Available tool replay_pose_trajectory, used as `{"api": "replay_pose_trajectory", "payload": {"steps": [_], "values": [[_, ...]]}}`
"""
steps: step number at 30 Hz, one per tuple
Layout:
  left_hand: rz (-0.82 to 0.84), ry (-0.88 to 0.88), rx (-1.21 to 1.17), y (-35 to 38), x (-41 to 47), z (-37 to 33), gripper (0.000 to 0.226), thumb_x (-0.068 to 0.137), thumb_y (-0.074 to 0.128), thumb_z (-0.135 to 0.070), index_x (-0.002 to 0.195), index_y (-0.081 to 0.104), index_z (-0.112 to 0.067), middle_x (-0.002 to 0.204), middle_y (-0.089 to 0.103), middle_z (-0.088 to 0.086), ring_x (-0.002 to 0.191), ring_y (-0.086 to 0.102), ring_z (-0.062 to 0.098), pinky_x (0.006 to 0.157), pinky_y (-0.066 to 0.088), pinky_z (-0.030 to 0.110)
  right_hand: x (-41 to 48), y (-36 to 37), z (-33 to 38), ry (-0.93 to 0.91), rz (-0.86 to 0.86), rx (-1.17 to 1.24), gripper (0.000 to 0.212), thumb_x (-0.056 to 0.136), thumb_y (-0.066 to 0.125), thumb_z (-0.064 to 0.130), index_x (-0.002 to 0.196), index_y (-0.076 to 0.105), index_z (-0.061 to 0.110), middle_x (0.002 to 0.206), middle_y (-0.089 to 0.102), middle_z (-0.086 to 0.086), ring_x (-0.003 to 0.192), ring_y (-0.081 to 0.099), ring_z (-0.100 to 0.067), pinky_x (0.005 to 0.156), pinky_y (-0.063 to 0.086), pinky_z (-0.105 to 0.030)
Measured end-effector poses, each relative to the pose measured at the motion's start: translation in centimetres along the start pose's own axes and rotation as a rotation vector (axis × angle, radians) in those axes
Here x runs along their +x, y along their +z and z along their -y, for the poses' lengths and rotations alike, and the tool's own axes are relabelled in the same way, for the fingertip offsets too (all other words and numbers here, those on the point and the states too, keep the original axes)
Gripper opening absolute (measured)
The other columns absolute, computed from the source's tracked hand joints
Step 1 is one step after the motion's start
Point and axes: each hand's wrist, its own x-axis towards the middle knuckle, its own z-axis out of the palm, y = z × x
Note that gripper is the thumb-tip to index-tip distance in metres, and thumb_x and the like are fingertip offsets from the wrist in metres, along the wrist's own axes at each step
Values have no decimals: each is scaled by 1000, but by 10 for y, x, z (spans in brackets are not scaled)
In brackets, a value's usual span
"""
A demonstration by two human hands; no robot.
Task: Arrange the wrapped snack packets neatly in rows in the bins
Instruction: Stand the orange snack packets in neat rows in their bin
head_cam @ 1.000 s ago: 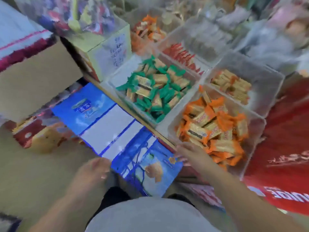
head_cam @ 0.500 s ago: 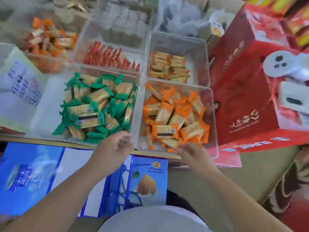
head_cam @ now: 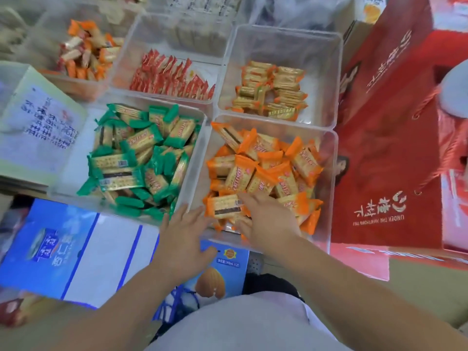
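Left grip (head_cam: 186, 231), right grip (head_cam: 268, 221): bare. Left forearm (head_cam: 114, 300) and right forearm (head_cam: 354, 287): bare along all the visible length. Torso: pale grey-white top (head_cam: 240, 325), smooth plain fabric, rounded outline. Beyond its hem, a small patch of black garment (head_cam: 273, 285), matte; type cannot be told.

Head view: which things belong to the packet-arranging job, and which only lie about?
Job: orange packets, clear bin, green packets, left hand, right hand.
Lying about: red gift box, blue carton, handwritten paper.
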Motion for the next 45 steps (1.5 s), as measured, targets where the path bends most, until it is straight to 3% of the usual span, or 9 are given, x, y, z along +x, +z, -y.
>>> {"api": "replay_pose_trajectory", "payload": {"steps": [5, 8, 13, 17, 22, 28, 36, 40, 45], "values": [[-174, 155, 46, -25, 9, 0, 52, 75, 61, -34, 123, 66, -12, 129, 62, 11, 121, 55, 37, 101, 47, 52, 8, 2, 1, -72, 83, -95, 51, 94, 60, 48, 138, 41, 30, 129, 49, 0, 117, 52, -26, 65, 44, -34], [-118, 185, -3, -35, 32, -4, 42, 86, 65, -18, 127, 61, -10, 128, 60, 7, 113, 57, 29, 89, 53, 42, 6, 2, 0, -85, 88, -90, 44, 93, 61, 44, 130, 44, 28, 121, 52, 0, 107, 56, -27, 60, 44, -35], [101, 395, 594, -33, 75, -15, 21, 90, 50, -15, 108, 61, -17, 110, 60, 3, 110, 50, 26, 102, 38, 40, -4, 4, -12, -33, 101, -22, 56, 85, 65, 45, 131, 36, 35, 113, 56, 1, 95, 59, -27, 60, 39, -33], [189, 460, 875, -30, 90, -14, 21, 90, 54, -21, 108, 65, -21, 108, 64, 0, 118, 47, 28, 118, 5, 61, -16, -1, -26, 42, 40, -26, 74, 76, 70, 49, 137, 30, 45, 102, 51, 6, 98, 55, -21, 62, 35, -30], [202, 529, 1005, -28, 93, -4, 23, 91, 50, -25, 109, 64, -22, 101, 63, -5, 112, 40, 28, 106, 13, 51, -31, -2, -36, 63, -28, -71, 69, 71, 78, 47, 132, 49, 37, 110, 55, 3, 107, 49, -22, 87, 44, -35], [278, 468, 1022, -17, 97, -12, 31, 96, 50, -29, 125, 55, -19, 118, 61, -4, 120, 36, 25, 104, 25, 40, -33, -8, -35, 98, -8, 3, 58, 76, 66, 16, 131, 53, 32, 111, 52, 3, 109, 50, -22, 71, 48, -32], [277, 521, 871, -19, 94, -12, 26, 94, 52, -29, 118, 61, -25, 112, 62, -5, 114, 42, 24, 95, 29, 38, -29, -7, -34, 63, -6, 51, 57, 71, 47, 78, 110, 59, 38, 108, 61, 14, 103, 49, -16, 81, 37, -34], [215, 532, 671, -34, 75, -7, 31, 92, 49, -50, 96, 66, -24, 84, 53, -4, 100, 48, 22, 80, 27, 36, -27, 0, -29, 95, -77, -57, 53, 77, 51, 78, 108, 61, 36, 106, 64, 11, 105, 53, -19, 83, 36, -38], [123, 438, 549, -35, 41, 10, 33, 98, 42, -48, 107, 65, -25, 104, 58, -5, 103, 49, 21, 84, 37, 36, -22, 2, -20, 126, -42, -103, 53, 80, 56, 69, 116, 65, 31, 111, 57, 6, 109, 47, -21, 92, 43, -39]]}}
